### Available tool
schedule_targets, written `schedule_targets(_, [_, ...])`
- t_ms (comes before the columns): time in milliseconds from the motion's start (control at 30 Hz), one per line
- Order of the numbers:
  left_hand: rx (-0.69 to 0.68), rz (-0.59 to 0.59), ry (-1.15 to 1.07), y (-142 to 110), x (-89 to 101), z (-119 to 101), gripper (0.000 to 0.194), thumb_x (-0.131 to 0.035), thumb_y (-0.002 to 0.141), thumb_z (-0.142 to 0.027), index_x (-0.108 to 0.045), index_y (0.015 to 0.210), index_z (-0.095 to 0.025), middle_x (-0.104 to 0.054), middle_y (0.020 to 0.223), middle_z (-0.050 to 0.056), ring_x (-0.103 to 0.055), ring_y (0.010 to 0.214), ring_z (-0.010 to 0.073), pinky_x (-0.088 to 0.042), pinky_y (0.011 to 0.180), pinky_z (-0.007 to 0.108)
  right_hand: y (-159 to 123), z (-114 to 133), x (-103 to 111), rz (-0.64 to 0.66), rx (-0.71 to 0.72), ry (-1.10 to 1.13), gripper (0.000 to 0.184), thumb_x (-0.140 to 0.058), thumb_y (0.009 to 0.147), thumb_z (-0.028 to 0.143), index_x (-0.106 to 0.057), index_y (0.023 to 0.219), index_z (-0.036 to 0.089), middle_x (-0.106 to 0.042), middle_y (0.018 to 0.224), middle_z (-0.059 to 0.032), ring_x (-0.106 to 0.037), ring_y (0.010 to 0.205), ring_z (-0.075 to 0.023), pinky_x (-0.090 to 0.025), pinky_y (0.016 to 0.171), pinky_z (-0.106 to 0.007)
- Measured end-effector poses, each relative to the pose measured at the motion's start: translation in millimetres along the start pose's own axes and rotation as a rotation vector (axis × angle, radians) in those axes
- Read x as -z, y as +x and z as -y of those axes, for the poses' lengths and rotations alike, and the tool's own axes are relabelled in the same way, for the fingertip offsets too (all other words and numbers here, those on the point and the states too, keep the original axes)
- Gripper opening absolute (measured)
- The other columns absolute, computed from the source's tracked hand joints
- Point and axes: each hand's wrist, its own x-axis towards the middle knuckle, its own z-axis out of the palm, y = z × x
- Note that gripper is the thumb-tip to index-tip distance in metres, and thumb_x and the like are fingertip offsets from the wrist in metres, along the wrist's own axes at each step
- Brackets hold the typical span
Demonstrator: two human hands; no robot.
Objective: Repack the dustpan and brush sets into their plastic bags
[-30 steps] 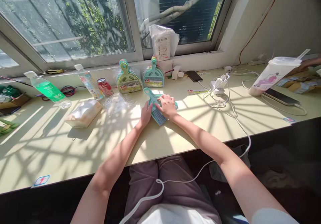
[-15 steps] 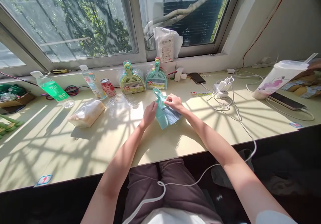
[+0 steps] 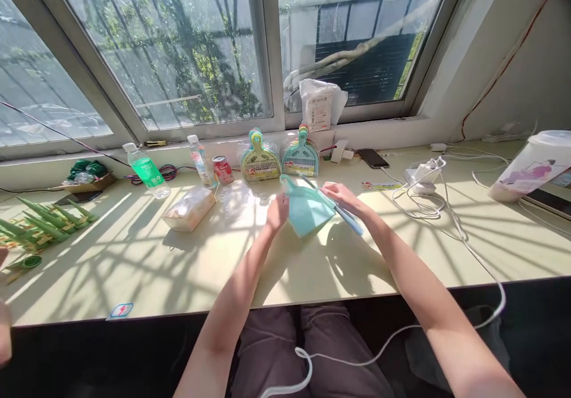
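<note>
My left hand (image 3: 277,213) grips the left edge of a small teal dustpan (image 3: 307,210), which is lifted a little above the pale desk (image 3: 178,267). My right hand (image 3: 339,197) is closed on a blue mini brush (image 3: 348,219) at the dustpan's right side; its bristles point toward the lower right. Two more packaged dustpan sets (image 3: 260,159) stand upright behind them against the window ledge.
A green water bottle (image 3: 145,171), a second bottle (image 3: 201,161), a red can (image 3: 222,169) and a wrapped tissue pack (image 3: 188,209) lie at the left. A phone (image 3: 373,158), charger with white cables (image 3: 423,178) and a lidded cup (image 3: 530,166) sit at the right. Green items (image 3: 44,219) lie far left.
The dustpan and brush lay together flat on the desk; now they are lifted and apart, dustpan in my left hand, brush in my right. The camera has tilted up and moved back.
</note>
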Motion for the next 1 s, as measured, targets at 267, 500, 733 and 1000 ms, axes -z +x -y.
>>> schedule_targets(267, [0.052, -0.227, 0.132, 1, 30.7, 4, 0.033, -0.069, 0.096, -0.033, -0.053, 0.067, -0.026, -0.067, 0.091, 0.016, -0.067, 0.126, 0.0466, -0.046, 0.115, 0.055, -7, -76, 25, -0.071, -0.434, -0.624, 0.027, -0.065, 0.098, 0.042, -0.080, 0.103, 0.020, -0.072, 0.134, -0.0198, -0.067, 0.127, -0.0361, -0.047, 0.108, -0.050])
schedule_targets(500, [0.061, -0.181, 0.443, -3, 31.2, 0, 0.036, -0.068, 0.095, -0.030, -0.056, 0.061, -0.025, -0.067, 0.077, 0.017, -0.074, 0.111, 0.0473, -0.052, 0.100, 0.050, -4, -86, 20, -0.083, -0.523, -0.642, 0.029, -0.069, 0.099, 0.045, -0.085, 0.101, 0.021, -0.068, 0.138, -0.0216, -0.059, 0.139, -0.0419, -0.044, 0.115, -0.060])
schedule_targets(733, [-0.004, -0.034, 0.872, -11, 25.3, -8, 0.031, -0.062, 0.107, -0.030, -0.077, 0.083, -0.017, -0.078, 0.091, 0.019, -0.079, 0.100, 0.0374, -0.055, 0.087, 0.038, 2, -74, 8, -0.022, -0.535, -0.639, 0.033, -0.073, 0.095, 0.049, -0.087, 0.105, 0.021, -0.069, 0.138, -0.0193, -0.058, 0.138, -0.0404, -0.042, 0.117, -0.058])
schedule_targets(1000, [-0.114, 0.309, 0.787, -21, 10.2, -19, 0.048, -0.045, 0.116, -0.034, -0.076, 0.083, -0.018, -0.076, 0.085, 0.012, -0.076, 0.088, 0.0286, -0.055, 0.087, 0.038, 1, -51, 2, -0.211, -0.241, -0.445, 0.028, -0.067, 0.101, 0.044, -0.085, 0.110, 0.025, -0.073, 0.135, -0.0144, -0.063, 0.125, -0.0364, -0.046, 0.106, -0.051])
